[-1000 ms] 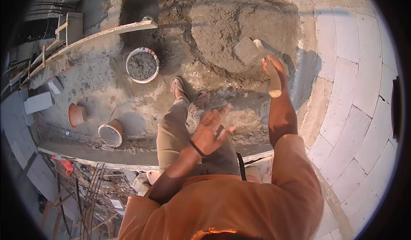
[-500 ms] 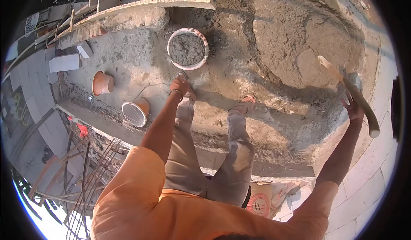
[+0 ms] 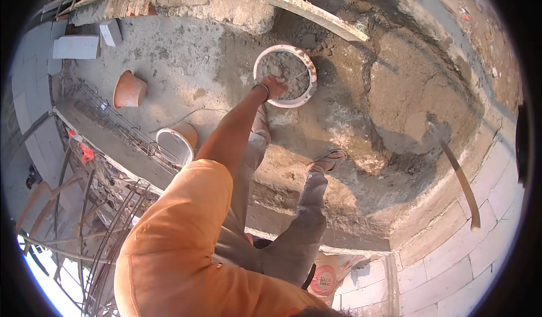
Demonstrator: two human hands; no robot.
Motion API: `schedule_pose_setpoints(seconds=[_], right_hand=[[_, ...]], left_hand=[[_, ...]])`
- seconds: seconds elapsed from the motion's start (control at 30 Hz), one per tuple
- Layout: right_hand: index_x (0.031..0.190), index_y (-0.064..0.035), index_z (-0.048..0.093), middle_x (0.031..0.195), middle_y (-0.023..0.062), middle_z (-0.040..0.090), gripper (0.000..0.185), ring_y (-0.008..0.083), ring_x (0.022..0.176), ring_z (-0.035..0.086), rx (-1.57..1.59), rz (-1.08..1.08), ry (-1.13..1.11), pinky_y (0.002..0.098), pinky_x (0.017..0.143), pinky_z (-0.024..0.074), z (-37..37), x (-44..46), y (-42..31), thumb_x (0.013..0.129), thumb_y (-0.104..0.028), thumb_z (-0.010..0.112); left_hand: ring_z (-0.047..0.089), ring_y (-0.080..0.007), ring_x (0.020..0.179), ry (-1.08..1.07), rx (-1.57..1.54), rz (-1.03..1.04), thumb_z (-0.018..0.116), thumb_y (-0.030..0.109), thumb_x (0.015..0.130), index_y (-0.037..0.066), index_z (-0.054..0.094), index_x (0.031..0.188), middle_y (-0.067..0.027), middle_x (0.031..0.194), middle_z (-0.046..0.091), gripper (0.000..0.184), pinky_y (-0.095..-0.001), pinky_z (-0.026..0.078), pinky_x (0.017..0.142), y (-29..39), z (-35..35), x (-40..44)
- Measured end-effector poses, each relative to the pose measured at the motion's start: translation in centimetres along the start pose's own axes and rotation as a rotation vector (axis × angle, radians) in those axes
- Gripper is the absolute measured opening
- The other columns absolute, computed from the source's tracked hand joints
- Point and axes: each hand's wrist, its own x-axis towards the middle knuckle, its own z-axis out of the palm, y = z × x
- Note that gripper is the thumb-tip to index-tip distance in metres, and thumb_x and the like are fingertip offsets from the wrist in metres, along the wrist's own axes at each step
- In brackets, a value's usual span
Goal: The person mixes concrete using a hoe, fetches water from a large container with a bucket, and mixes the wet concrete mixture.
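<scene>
My left hand (image 3: 274, 86) reaches over the near-left rim of a round bucket (image 3: 311, 75), with a dark band at the wrist. Its fingers look stretched out, low over the wet grey mortar (image 3: 293, 82) that fills the bucket; I cannot tell whether they touch it. My right hand is out of view. At the right, a long wooden handle (image 3: 458, 173) leans unheld, its lower end in the mortar heap (image 3: 415, 105).
An orange bucket (image 3: 130, 90) and a whitish-rimmed bucket (image 3: 183, 142) lie to the left, near a rebar cage (image 3: 130, 125). White blocks (image 3: 76, 47) are at the far left. A wooden plank (image 3: 316, 17) crosses behind the mortar bucket. A block wall (image 3: 446, 255) borders the right.
My left hand has moved forward from beside my foot to over the mortar bucket. My right hand has left the wooden handle and gone out of view. The camera view has shifted.
</scene>
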Motion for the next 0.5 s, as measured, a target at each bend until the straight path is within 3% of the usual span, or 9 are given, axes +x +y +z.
schedule_pose_setpoints(seconds=[0.07,0.1,0.17,0.27,0.37,0.4,0.43,0.47,0.5], right_hand=[[0.123,-0.0053,0.051,0.120,0.0136,0.056,0.039,0.0312,0.101,0.062,-0.023,-0.059,0.030,0.0472,0.077,0.0547,1.4,-1.3,-1.3,0.090,-0.024,0.061],[0.123,-0.0053,0.051,0.120,0.0139,0.056,0.039,0.0315,0.100,0.062,-0.047,-0.096,0.054,0.0472,0.077,0.0547,1.7,-1.6,-2.4,0.090,-0.024,0.060],[0.123,-0.0051,0.051,0.119,0.0145,0.056,0.038,0.0321,0.100,0.062,-0.097,-0.176,0.097,0.0472,0.077,0.0547,1.5,-3.0,-5.9,0.090,-0.024,0.059],[0.123,-0.0049,0.050,0.119,0.0154,0.056,0.038,0.0330,0.100,0.062,-0.157,-0.292,0.172,0.0471,0.076,0.0547,1.6,-6.4,-11.5,0.091,-0.023,0.058],[0.122,-0.0047,0.049,0.118,0.0162,0.057,0.037,0.0340,0.099,0.062,-0.214,-0.411,0.209,0.0471,0.076,0.0547,2.9,-10.1,-18.2,0.091,-0.023,0.057],[0.122,-0.0047,0.049,0.118,0.0165,0.057,0.037,0.0343,0.099,0.062,-0.237,-0.454,0.212,0.0471,0.076,0.0547,3.7,-11.2,-20.9,0.091,-0.023,0.056],[0.122,-0.0046,0.049,0.118,0.0168,0.057,0.036,0.0346,0.099,0.062,-0.240,-0.495,0.223,0.0471,0.076,0.0547,4.4,-12.6,-23.3,0.091,-0.022,0.056],[0.122,-0.0045,0.049,0.118,0.0171,0.057,0.036,0.0349,0.098,0.062,-0.244,-0.535,0.233,0.0471,0.076,0.0547,5.0,-14.0,-25.5,0.091,-0.022,0.055],[0.122,-0.0045,0.049,0.118,0.0174,0.057,0.036,0.0352,0.098,0.062,-0.246,-0.576,0.235,0.0471,0.076,0.0547,5.4,-15.3,-27.5,0.092,-0.022,0.055]], left_hand=[[0.056,-0.0332,0.115,0.138,-0.022,-0.108,0.046,0.025,0.093,0.019,0.054,0.129,-0.0118,0.130,0.057,0.037,-0.0411,0.048,0.095,1.8,3.0,-0.5],[0.056,-0.0339,0.116,0.071,-0.193,-0.247,0.043,0.023,0.094,0.016,0.051,0.131,-0.0146,0.128,0.057,0.039,-0.0412,0.049,0.094,2.3,1.9,-1.2],[0.060,-0.0345,0.111,0.081,-0.118,-0.158,0.048,0.018,0.092,0.015,0.046,0.134,-0.0171,0.115,0.064,0.042,-0.0427,0.053,0.085,2.0,-0.7,-3.6],[0.061,-0.0375,0.107,0.123,-0.450,-0.313,0.045,0.021,0.093,0.017,0.048,0.132,-0.0182,0.112,0.065,0.040,-0.0452,0.053,0.085,1.6,0.7,-7.6],[0.056,-0.0404,0.114,0.100,-0.625,-0.306,0.040,0.034,0.096,0.022,0.044,0.137,-0.0253,0.126,0.054,0.043,-0.0470,0.046,0.096,-0.3,-1.3,-17.2],[0.052,-0.0408,0.120,0.060,-0.937,-0.513,0.036,0.043,0.097,0.024,0.046,0.137,-0.0255,0.132,0.049,0.045,-0.0468,0.042,0.102,-1.1,0.5,-17.9],[0.048,-0.0429,0.123,0.117,-1.092,-0.603,0.034,0.050,0.096,0.021,0.049,0.136,-0.0269,0.136,0.045,0.052,-0.0470,0.040,0.103,-1.6,0.9,-20.1],[0.052,-0.0384,0.121,0.307,-1.234,-0.782,0.047,0.059,0.087,-0.002,0.059,0.120,-0.0250,0.126,0.057,0.071,-0.0433,0.042,0.102,-0.6,-1.7,-25.3],[0.053,-0.0374,0.120,0.269,-1.329,-0.756,0.044,0.058,0.089,0.002,0.060,0.122,-0.0250,0.124,0.057,0.067,-0.0436,0.042,0.101,-0.1,-7.4,-33.5]])
